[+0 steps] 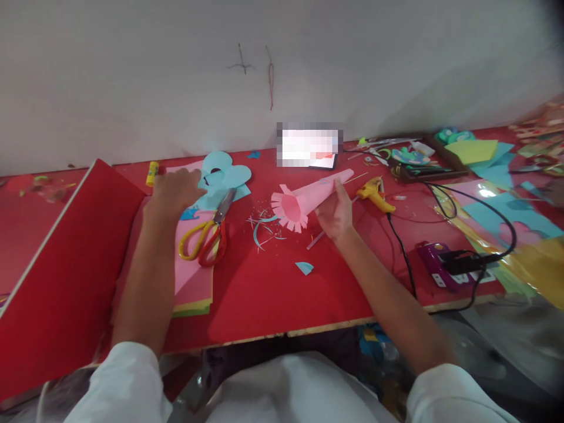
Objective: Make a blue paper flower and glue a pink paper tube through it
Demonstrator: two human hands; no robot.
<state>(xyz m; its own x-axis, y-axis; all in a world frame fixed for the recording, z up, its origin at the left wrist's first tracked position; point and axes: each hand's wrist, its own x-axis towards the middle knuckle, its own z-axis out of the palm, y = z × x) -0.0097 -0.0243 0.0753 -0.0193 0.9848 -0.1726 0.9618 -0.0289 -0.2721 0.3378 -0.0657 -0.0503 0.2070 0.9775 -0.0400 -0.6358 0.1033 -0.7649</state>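
My right hand is closed around a pink paper cone. The cone's wide end is cut into a fringe of tabs folded outward, and it faces left toward me. My left hand is over the pink paper sheets, beside a light blue paper flower shape. It is slightly blurred and its back faces me, so its fingers are mostly hidden. Scissors with one yellow and one red handle lie partly open on the sheets. A yellow glue stick stands just behind my left hand.
Paper scraps and a small blue piece lie mid-table. On the right are a yellow glue gun, a purple power strip with black cables and a dark tray. A red board rises at left; a screen leans on the wall.
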